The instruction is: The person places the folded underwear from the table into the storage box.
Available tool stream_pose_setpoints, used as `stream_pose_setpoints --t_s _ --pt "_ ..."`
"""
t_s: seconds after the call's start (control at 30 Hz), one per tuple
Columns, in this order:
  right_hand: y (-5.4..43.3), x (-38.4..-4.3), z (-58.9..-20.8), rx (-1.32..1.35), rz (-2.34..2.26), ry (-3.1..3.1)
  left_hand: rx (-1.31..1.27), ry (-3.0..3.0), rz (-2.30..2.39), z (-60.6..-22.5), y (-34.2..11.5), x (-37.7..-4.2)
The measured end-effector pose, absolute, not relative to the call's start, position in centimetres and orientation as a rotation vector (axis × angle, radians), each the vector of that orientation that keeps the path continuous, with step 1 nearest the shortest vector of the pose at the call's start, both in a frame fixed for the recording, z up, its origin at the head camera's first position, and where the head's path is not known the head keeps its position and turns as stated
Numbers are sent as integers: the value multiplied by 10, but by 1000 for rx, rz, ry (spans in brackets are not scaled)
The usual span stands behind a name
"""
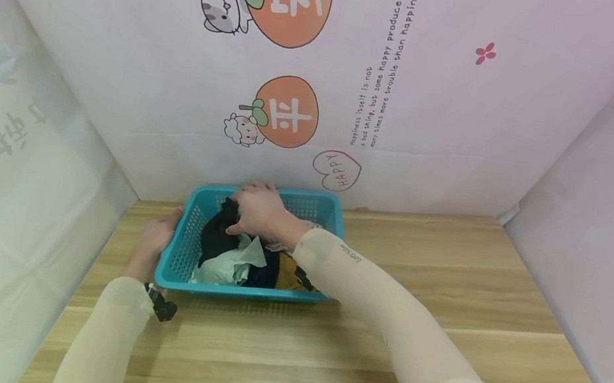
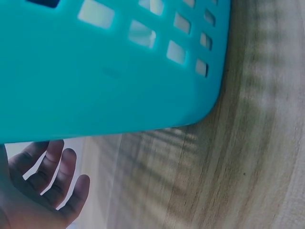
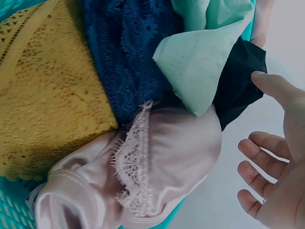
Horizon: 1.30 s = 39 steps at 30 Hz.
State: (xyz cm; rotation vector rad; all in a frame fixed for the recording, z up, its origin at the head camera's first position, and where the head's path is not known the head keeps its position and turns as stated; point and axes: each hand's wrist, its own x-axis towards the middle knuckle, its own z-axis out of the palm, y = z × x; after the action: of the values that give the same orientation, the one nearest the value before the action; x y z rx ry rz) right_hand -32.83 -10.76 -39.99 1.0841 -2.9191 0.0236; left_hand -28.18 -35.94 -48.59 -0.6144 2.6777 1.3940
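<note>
A turquoise plastic basket (image 1: 243,291) holds a pile of soft lingerie. My left hand (image 1: 156,236) rests along its left end; the left wrist view shows these fingers (image 2: 62,181) loosely bent outside the wall. Over the pile is my right hand (image 1: 260,211), its thumb tip touching a black cloth (image 3: 240,78) and the other fingers spread apart. Next to the black cloth lies mint-green fabric (image 3: 195,62), then navy lace (image 3: 126,52) and mustard lace (image 3: 52,95). Pale pink satin with lace edging (image 3: 183,152), shaped like a bra cup, bulges nearest the right wrist camera.
The basket stands on a wood-grain table (image 1: 254,371), close to the back wall of printed white cloth (image 1: 445,119). Cloth walls rise at left and right too. A small black device (image 1: 161,304) is strapped at the left wrist.
</note>
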Motion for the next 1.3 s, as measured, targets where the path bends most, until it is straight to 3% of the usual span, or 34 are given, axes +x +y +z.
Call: stream_pose_setpoints --t_s 1.3 --pt "-23 -312 -398 1223 420 -2773 -496 2846 1333 -471 -358 -268"
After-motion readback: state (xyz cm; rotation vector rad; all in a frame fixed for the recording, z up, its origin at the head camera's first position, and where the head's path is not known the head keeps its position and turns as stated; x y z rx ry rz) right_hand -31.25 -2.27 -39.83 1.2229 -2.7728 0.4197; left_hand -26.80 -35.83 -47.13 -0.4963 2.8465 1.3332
